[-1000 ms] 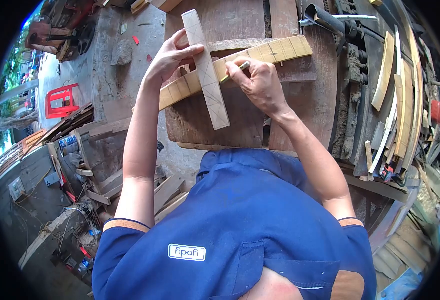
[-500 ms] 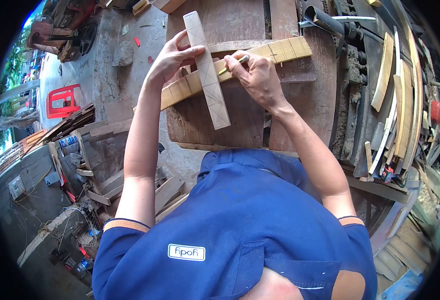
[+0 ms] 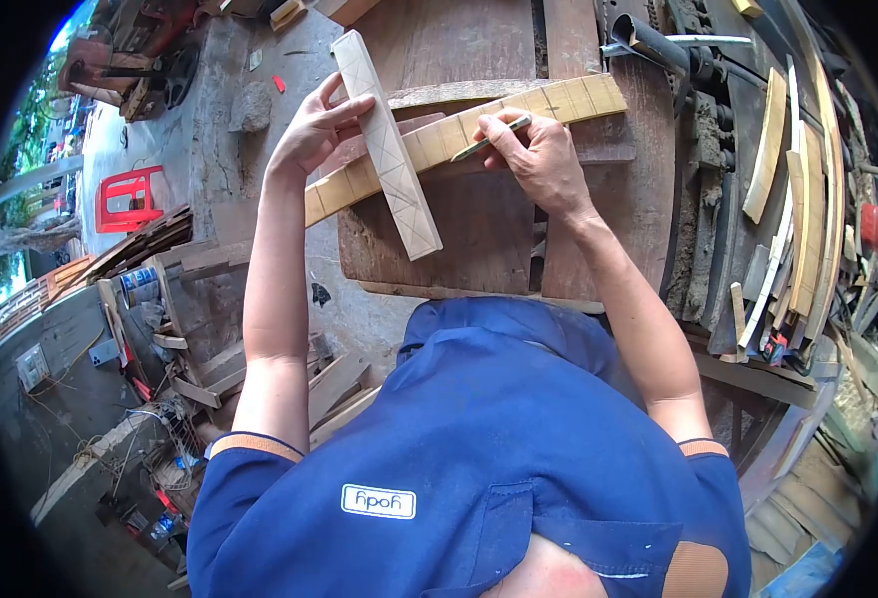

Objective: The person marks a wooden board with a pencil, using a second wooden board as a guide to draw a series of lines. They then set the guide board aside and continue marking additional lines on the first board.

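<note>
My left hand (image 3: 304, 135) is closed on a pale wooden strip (image 3: 389, 149), thumb on its face and fingers around its far edge. Pencilled X marks and cross lines cover this strip. It lies crosswise over a longer yellowish wooden strip (image 3: 584, 98), which carries a row of pencil lines across its width. Between the thumb and fingers of my right hand (image 3: 541, 167) is a pencil (image 3: 489, 139). Its tip points down-left, close over the yellowish strip, right of the pale one.
The strips rest on a brown wooden bench (image 3: 449, 224) with other board pieces under them. A dark metal tube (image 3: 646, 42) lies at the back right. Long wood offcuts (image 3: 764, 149) stand along the right side. A red plastic stool (image 3: 128, 199) is on the floor at left.
My left hand and the pale strip have shifted left along the yellowish strip. My right hand has moved slightly right and down, and the pencil tip now sits farther from the pale strip.
</note>
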`<control>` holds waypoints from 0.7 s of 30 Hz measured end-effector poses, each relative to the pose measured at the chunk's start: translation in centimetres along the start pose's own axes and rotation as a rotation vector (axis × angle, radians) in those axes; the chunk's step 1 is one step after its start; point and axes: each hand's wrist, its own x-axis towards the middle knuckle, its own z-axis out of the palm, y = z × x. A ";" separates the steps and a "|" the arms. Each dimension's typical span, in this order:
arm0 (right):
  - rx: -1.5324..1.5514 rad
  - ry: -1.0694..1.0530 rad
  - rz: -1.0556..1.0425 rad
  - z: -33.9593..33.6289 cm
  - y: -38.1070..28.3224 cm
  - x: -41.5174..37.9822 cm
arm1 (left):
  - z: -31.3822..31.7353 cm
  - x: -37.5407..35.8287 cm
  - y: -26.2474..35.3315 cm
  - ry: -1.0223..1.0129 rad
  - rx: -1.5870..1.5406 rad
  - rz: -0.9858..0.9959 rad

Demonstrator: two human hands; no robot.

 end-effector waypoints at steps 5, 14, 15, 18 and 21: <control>0.006 0.019 0.000 0.2 0.2 -0.1 | -0.6 -0.5 -0.8 0.027 0.060 -0.013; -0.022 0.045 -0.013 0.4 0.7 0.1 | 0.8 0.7 -1.1 0.002 0.073 0.002; -0.022 0.045 -0.020 0.4 0.8 0.1 | 0.8 0.8 -1.2 0.010 0.073 0.000; -0.021 0.051 -0.024 0.5 0.7 0.0 | 0.8 1.0 -1.3 0.021 0.080 0.007; -0.032 0.049 -0.014 0.4 0.2 -0.1 | 0.8 1.0 -1.1 0.007 0.112 0.012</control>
